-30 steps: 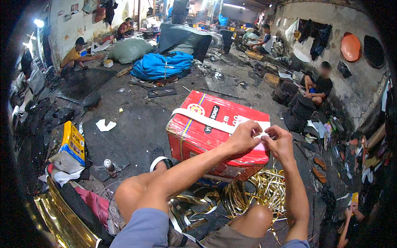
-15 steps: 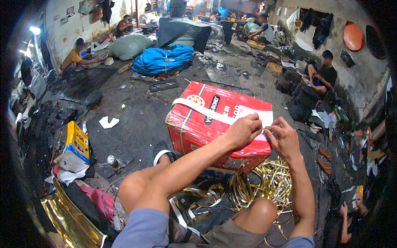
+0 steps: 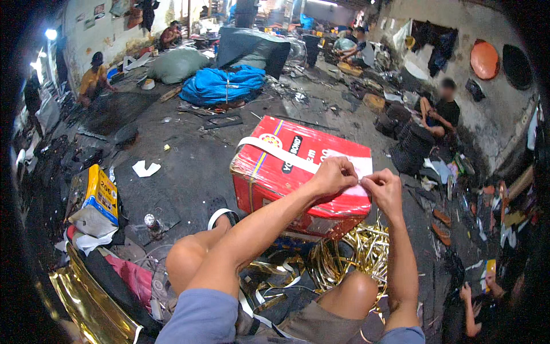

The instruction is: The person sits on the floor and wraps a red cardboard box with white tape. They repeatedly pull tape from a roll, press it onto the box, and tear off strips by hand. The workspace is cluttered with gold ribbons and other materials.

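A white strip point(image 3: 278, 151) lies across the top of a red box point(image 3: 245, 189), running from the box's left edge toward its right one. Near that right edge the left hand point(image 3: 335, 175) and the right hand point(image 3: 387, 186) meet, each pinched on what looks like the strip's end (the fingers hide most of it). The step in hand seems to be fine fingertip work there; the next move probably calls for a steady left pinch and small, careful shifts of the right. Gold strips point(image 3: 366, 252) heap below the box's near right corner.
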